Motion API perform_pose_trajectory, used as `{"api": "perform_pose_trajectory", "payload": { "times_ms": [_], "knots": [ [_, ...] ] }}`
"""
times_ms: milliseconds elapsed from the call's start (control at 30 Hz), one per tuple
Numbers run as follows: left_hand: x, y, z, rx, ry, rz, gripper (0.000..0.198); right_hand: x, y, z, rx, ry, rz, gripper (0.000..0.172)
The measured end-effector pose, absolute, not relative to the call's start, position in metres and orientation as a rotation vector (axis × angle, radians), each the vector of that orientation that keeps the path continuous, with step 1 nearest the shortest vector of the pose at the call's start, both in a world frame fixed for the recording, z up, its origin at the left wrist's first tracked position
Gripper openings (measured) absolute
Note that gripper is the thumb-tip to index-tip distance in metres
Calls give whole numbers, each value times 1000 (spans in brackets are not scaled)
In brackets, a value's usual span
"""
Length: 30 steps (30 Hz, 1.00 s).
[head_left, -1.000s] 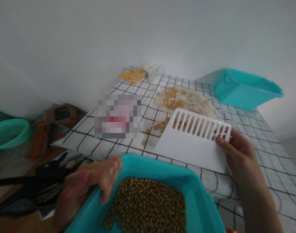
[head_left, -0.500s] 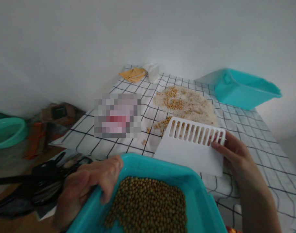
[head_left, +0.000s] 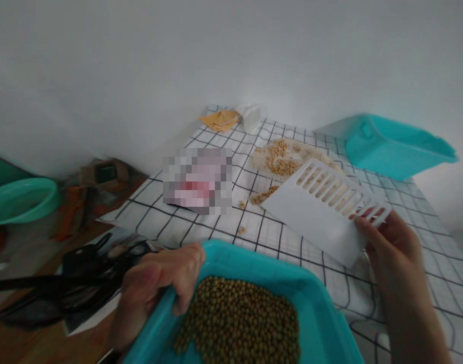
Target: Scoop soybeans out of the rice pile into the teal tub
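My left hand point(head_left: 166, 280) is closed over the left rim of a turquoise plastic bin point(head_left: 310, 283), held at the table's near edge. Many brownish-green round beans point(head_left: 242, 323) lie in its bottom. In my right hand point(head_left: 394, 247) is a flat white plastic scraper with a row of slots point(head_left: 310, 217), gripped at its right end, thumb on top. The scraper is tilted, its slotted edge raised toward the far side. Beyond it spreads a pile of pale grains point(head_left: 314, 151), partly hidden, with yellow soybeans point(head_left: 282, 164) on and beside it.
A second turquoise bin point(head_left: 394, 151) stands at the back right of the checked tablecloth point(head_left: 216, 227). A blurred-out pinkish packet point(head_left: 199, 182) lies left of the grains. Yellow cloth point(head_left: 219, 120) sits at the far corner. A green basin point(head_left: 22, 199) and a cardboard box point(head_left: 104, 174) are at left.
My right hand has turned the scraper, its slotted edge swinging from roughly level to slanted down to the right, and moved it rightward. My left hand stays on the bin rim. The view has shifted slightly.
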<state>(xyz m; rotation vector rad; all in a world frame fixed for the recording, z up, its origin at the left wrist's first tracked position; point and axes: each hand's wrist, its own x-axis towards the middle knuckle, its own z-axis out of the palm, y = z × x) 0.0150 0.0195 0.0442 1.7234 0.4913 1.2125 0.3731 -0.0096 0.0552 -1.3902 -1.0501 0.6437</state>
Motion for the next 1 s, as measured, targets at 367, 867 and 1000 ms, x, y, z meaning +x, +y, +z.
{"api": "perform_pose_trajectory", "payload": {
  "times_ms": [367,867,1000],
  "knots": [
    [13,14,45,1698,526,1173,64,366,0,56,-1372,-1258,803,22],
    [16,16,45,1729,501,1213,67,360,1,60,-1342,-1492,920,22],
    [16,15,44,1700,523,1226,67,360,1,58,-1331,-1472,962,22]
  ]
}}
